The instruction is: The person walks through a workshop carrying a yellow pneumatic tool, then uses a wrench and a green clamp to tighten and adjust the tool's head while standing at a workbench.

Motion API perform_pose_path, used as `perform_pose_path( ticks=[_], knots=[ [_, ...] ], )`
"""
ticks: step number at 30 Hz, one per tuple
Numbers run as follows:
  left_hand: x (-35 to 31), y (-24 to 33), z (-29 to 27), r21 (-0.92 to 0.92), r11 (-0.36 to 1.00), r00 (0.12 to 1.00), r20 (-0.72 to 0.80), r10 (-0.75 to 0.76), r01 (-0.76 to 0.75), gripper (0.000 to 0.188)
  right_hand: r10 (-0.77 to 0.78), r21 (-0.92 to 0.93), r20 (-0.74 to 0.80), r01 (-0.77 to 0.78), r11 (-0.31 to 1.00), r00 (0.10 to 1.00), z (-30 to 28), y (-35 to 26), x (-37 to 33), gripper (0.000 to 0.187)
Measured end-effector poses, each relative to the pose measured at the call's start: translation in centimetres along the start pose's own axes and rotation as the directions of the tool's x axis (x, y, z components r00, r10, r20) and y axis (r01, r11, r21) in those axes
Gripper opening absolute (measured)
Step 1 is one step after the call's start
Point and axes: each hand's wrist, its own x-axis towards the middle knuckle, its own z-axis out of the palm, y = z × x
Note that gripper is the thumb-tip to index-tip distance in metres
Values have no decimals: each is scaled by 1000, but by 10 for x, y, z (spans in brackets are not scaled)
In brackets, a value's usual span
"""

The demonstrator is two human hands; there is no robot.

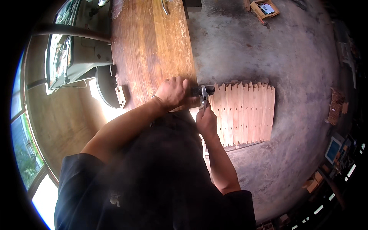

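My right hand [207,119] is closed around the handle of a shiny metal wrench-like tool [204,99], just off the right edge of the wooden tabletop. The tool's head sits against a dark, rod-like piece [210,90] that sticks out past the table edge. My left hand [171,92] is at the tabletop's near right corner, its fingers curled over beside the inner end of that dark piece. What lies under those fingers is hidden. The wooden tabletop [149,46] is worn and scratched, and stretches away from me.
A stack of pale notched wooden slats [243,111] stands on the concrete floor [264,53] to the right. A curved metal piece [165,7] lies at the table's far end. A grey machine [86,57] stands left; a small wooden box [264,9] sits far right.
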Motion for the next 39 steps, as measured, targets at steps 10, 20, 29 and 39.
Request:
perform_pose_path(
  ticks=[10, 20, 29, 39],
  knots=[
    [0, -1, 0, -27, 1000, 999, 46, -6, 7, 65, -144, 168, -107, 160, 973, 984, 43, 47, 35, 49],
    [11, -10, -14, -128, 988, 980, 191, -63, 88, 75, -203, 24, -69, 205, 978, 977, 16, 24, 24, 32],
    [0, 18, -16, -18, 997, 997, -44, -70, 69, 60, -82, -10, 64, 83, 996, 995, -32, -14, 4, 22],
    [2, 7, 5, 40, 999, 993, -119, -24, 29, 67, 106, 3, 148, -108, 994, 983, -24, -21, 5, 40]
  ],
)
